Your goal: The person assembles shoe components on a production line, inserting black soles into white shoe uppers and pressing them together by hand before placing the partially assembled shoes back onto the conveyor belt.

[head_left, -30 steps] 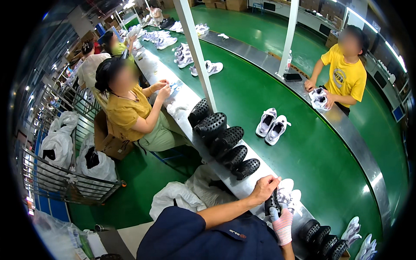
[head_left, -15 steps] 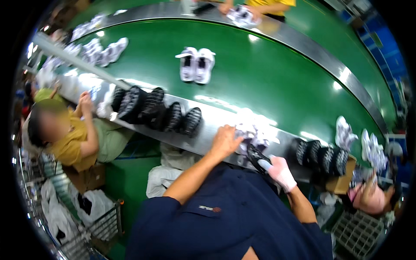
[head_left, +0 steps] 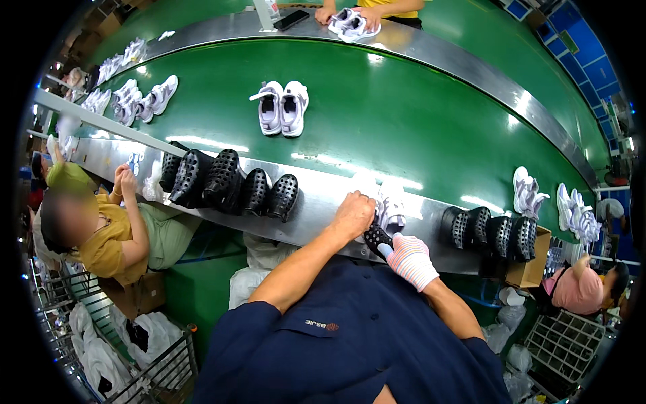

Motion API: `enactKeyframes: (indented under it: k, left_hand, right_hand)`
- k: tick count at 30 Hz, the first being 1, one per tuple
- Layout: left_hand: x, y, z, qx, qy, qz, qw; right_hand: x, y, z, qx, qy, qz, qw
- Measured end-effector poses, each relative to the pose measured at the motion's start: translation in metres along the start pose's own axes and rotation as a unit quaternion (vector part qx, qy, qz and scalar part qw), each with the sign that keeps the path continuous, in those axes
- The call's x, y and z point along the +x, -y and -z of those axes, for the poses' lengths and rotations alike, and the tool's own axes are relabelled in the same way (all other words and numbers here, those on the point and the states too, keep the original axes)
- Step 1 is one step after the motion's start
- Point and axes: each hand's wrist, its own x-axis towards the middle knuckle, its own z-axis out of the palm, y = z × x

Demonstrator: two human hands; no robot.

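Note:
My bare left hand (head_left: 355, 214) has its fingers curled closed against the near left edge of a white sneaker (head_left: 391, 205) on the metal ledge; its fingertips are partly hidden. In a striped glove, my right hand (head_left: 412, 261) is closed around the pale end of a black perforated shoe form (head_left: 378, 238). The form's dark tip points toward the left hand and the sneaker. Glare blurs the white shapes just beyond my fingers.
Black perforated shoe forms (head_left: 223, 180) stand left on the ledge, and more forms (head_left: 490, 229) stand right. White sneakers (head_left: 281, 109) sit on the green belt. A seated co-worker (head_left: 111, 225) is at left. A metal cart (head_left: 182, 347) stands lower left, a cardboard box (head_left: 531, 259) at right.
My left hand's fingers, spread before, are now curled in at the sneaker. The shoe form in my right hand has shifted slightly left and up. The whole view has shifted a little.

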Motion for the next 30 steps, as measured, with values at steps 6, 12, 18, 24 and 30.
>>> enactKeyframes:
  k: [6,12,18,24,30]
  left_hand:
    - [0.004,-0.01,0.019,-0.157,0.07,-0.004,0.985]
    - [-0.007,0.019,-0.026,-0.19,0.051,0.095,0.976]
    - [-0.005,0.018,-0.005,-0.186,0.064,0.032,0.98]
    - [-0.004,0.031,-0.007,-0.205,0.054,0.083,0.974]
    - [-0.063,0.001,0.01,-0.152,0.003,0.233,0.961]
  right_hand:
    - [0.057,0.017,-0.042,0.004,-0.053,0.003,0.999]
    - [0.062,0.03,-0.087,0.006,-0.107,0.069,0.992]
    - [0.098,0.022,-0.107,-0.056,-0.072,0.099,0.991]
    - [0.081,0.012,-0.102,0.161,-0.227,0.132,0.951]
    - [0.073,0.01,-0.097,0.172,-0.276,0.081,0.942]
